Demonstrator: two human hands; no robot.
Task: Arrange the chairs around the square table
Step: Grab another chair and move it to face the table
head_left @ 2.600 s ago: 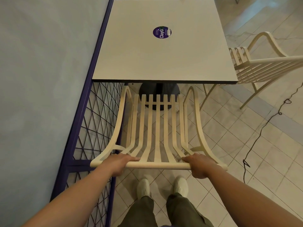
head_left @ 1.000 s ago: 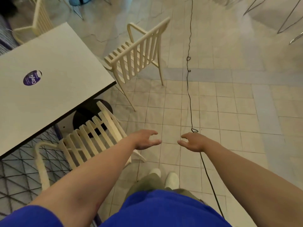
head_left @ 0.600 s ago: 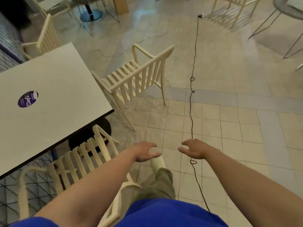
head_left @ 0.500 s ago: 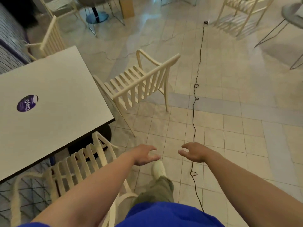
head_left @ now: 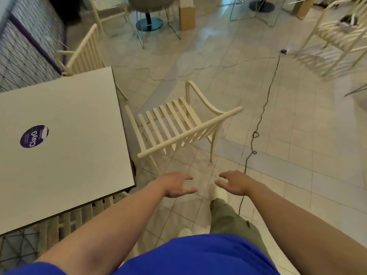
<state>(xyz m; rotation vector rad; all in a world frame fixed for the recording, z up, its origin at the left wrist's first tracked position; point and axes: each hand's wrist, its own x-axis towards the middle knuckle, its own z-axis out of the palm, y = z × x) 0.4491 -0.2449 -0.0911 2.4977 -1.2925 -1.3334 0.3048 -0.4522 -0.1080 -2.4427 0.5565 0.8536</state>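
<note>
The square table (head_left: 65,147) with a purple round sticker fills the left. A cream slatted chair (head_left: 178,126) stands askew off its right side, backrest toward me. Another cream chair (head_left: 85,52) sits at the table's far side. A third chair (head_left: 83,213) is tucked under the near edge, only its slats showing. My left hand (head_left: 176,185) and my right hand (head_left: 232,182) hover empty above the floor, fingers relaxed, a short way in front of the askew chair's backrest.
A black cable (head_left: 260,120) runs across the tiled floor right of the chair. A purple-framed mesh fence (head_left: 25,48) stands along the left. More chairs (head_left: 337,36) and a round-based table (head_left: 149,22) stand at the back.
I let go of the near chair, now tucked under the table, and turned right. I have stepped closer to the askew chair with both empty hands held out.
</note>
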